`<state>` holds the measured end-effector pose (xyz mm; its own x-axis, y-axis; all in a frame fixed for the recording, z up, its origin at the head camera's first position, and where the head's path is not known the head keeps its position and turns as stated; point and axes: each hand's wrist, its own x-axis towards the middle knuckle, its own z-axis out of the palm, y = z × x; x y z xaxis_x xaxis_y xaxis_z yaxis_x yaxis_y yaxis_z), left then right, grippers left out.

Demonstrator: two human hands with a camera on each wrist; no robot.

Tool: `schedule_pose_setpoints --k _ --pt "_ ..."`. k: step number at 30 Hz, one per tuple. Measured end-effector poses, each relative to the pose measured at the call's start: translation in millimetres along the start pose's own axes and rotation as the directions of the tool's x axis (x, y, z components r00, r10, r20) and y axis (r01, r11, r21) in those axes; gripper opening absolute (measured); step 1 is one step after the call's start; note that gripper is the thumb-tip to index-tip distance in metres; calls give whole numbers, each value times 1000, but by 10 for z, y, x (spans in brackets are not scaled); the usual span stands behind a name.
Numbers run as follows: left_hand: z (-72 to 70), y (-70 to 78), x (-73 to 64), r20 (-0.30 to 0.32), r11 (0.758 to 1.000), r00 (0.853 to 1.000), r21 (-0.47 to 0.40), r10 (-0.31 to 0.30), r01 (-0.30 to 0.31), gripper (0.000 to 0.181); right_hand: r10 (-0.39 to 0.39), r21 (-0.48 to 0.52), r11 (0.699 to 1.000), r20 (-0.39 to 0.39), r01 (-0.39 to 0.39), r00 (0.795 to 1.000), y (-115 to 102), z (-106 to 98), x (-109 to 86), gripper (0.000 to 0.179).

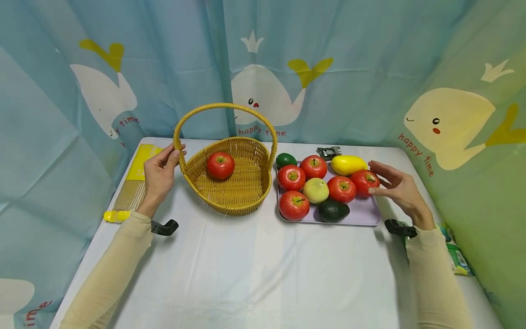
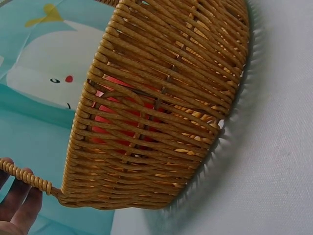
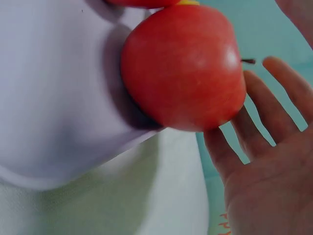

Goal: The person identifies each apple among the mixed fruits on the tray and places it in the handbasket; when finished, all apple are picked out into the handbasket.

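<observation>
A yellow woven basket [image 1: 242,201] with a tall arched handle stands left of centre, one red apple [image 1: 220,165] inside it. The person's left hand [image 1: 159,176] pinches the left side of that handle; the left wrist view shows fingertips around the handle [image 2: 27,178] low at the left. On the right, the right hand [image 1: 400,188] is beside the rightmost red apple [image 1: 365,183] on a lilac tray [image 1: 365,218]. In the right wrist view its fingers [image 3: 271,105] extend behind that apple [image 3: 183,68], with the thumb apart from it.
The tray also bears several red apples [image 1: 293,205], a pale green fruit [image 1: 316,190], an avocado [image 1: 334,210] and a yellow mango-like fruit [image 1: 348,165]. A dark green fruit [image 1: 285,160] sits at its left corner. Packets [image 1: 131,187] lie left, a black wrapper [image 1: 328,152] behind.
</observation>
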<state>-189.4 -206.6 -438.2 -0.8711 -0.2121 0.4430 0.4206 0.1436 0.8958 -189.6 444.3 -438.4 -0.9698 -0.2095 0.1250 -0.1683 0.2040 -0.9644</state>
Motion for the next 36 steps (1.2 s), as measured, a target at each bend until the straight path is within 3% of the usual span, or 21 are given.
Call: schedule_pose_setpoints --k 8,16,24,36 --pt "9 7 1 -1 1000 1000 0 3 -3 34 97 -117 988 -14 -98 995 128 -21 27 72" --pt "10 8 -5 10 1000 1000 4 -1 1 34 218 -223 949 -49 -224 975 162 -30 42 74" --pt "12 17 -1 9 1000 1000 5 -1 1 34 300 -246 920 -63 -306 952 209 -56 43 78" --pt "4 -3 2 1 1000 1000 15 -3 3 35 354 -325 879 -46 -349 934 233 -61 60 85"
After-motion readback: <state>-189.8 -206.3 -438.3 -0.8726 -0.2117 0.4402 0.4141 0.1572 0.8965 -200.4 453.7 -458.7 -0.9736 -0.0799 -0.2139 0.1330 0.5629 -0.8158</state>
